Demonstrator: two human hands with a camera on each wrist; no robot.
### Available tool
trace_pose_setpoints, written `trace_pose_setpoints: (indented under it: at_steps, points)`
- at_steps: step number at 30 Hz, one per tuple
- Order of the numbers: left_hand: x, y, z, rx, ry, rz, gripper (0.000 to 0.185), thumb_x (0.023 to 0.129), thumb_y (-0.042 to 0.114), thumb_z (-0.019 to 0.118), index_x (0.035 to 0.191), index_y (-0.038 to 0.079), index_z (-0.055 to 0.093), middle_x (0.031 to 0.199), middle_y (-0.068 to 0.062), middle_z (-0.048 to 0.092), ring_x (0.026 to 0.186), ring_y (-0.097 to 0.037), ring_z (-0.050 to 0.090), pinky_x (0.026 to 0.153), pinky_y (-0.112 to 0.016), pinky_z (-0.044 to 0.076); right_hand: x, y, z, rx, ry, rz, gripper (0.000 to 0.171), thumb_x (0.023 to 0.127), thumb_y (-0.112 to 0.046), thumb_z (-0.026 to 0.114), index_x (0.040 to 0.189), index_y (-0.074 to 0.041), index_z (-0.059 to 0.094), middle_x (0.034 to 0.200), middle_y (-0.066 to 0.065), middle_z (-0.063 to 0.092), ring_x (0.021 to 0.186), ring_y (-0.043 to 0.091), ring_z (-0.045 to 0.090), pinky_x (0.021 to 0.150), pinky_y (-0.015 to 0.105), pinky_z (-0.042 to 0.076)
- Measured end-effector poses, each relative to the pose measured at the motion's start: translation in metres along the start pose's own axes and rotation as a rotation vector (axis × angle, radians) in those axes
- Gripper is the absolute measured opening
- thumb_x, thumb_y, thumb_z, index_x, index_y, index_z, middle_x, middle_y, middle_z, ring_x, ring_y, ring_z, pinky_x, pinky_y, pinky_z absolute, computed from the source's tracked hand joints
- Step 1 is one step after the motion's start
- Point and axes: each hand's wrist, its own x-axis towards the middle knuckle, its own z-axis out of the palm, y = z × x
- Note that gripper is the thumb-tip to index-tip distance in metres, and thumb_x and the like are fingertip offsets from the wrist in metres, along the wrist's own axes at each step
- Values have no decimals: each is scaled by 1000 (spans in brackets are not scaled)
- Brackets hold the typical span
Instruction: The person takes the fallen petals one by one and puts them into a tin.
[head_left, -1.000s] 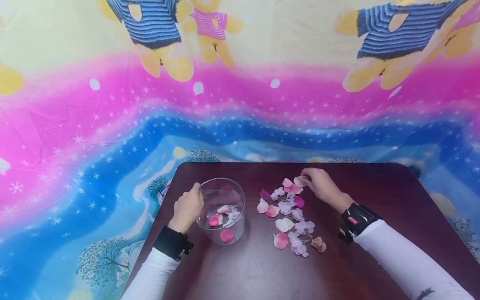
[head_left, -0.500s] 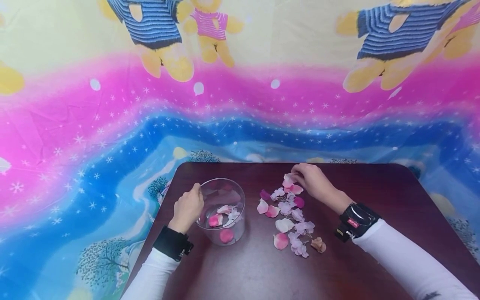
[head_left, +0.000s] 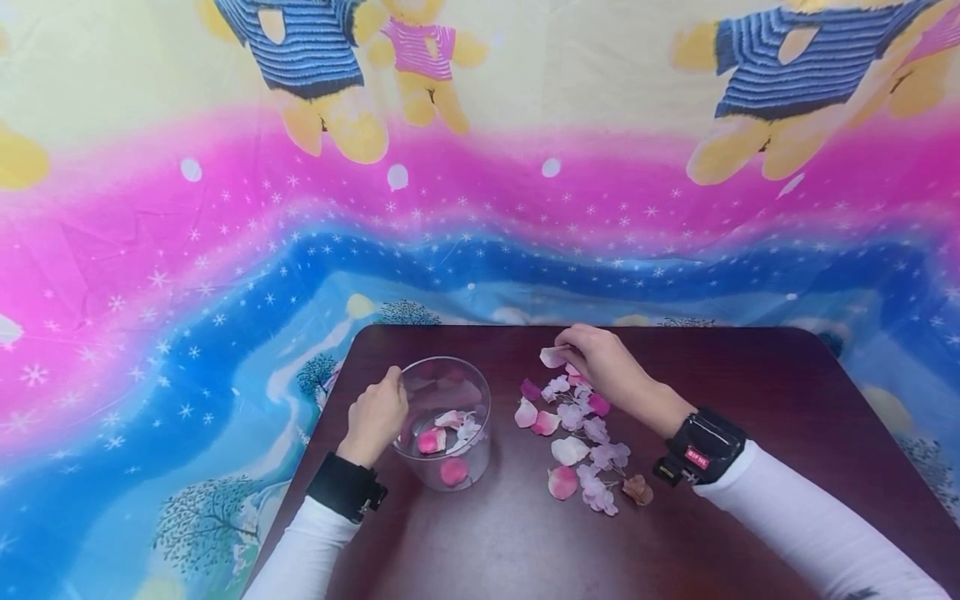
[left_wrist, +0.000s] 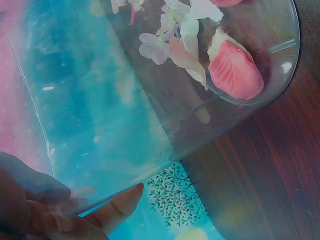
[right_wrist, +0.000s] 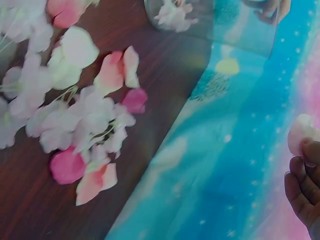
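Pale pink, one petal (head_left: 553, 357) is pinched in the right hand (head_left: 603, 367), just above the loose petal pile (head_left: 577, 433) at frame centre. Left of it, the left hand (head_left: 377, 417) grips the rim of a clear bowl (head_left: 472, 392) on the dark table (head_left: 525, 533).

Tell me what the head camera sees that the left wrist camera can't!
Only the head view shows the right hand pinching a pale pink petal, the loose pile of petals on the dark wooden table, and the teddy-bear cloth behind. Only the left wrist view shows the bowl's underside up close, with a ribbed pink petal lying against the clear bottom. Both show the left hand gripping the clear bowl that has petals inside.
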Motion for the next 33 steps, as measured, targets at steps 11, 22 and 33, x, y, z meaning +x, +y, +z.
trace_pose_setpoints:
  at_steps: [11, 22, 33]
  points:
    - [0, 1, 2, -1, 0, 4, 14, 104, 21, 47, 107, 10, 55, 77, -12, 66, 68, -36, 66, 55, -48, 49, 9, -34, 8, 26, 57, -98, 13, 88, 0, 73, 98, -7, 71, 91, 4, 70, 81, 16, 66, 74, 34, 55]
    - [-1, 1, -1, -6, -3, 12, 16, 105, 20, 45, 109, 9, 55, 76, -10, 64, 63, -30, 62, 53, -44, 47, 25, -67, 32, 86, 50, -151, 9, 91, -2, 71, 96, -9, 70, 91, 2, 69, 82, 14, 66, 77, 32, 56]
    - [-2, 1, -2, -7, 0, 11, 15, 104, 21, 45, 107, 10, 55, 76, -11, 64, 64, -32, 64, 52, -44, 46, 36, -95, 62, 104, -8, -131, 7, 92, -4, 71, 96, -9, 69, 89, 1, 67, 83, 14, 65, 80, 31, 55]
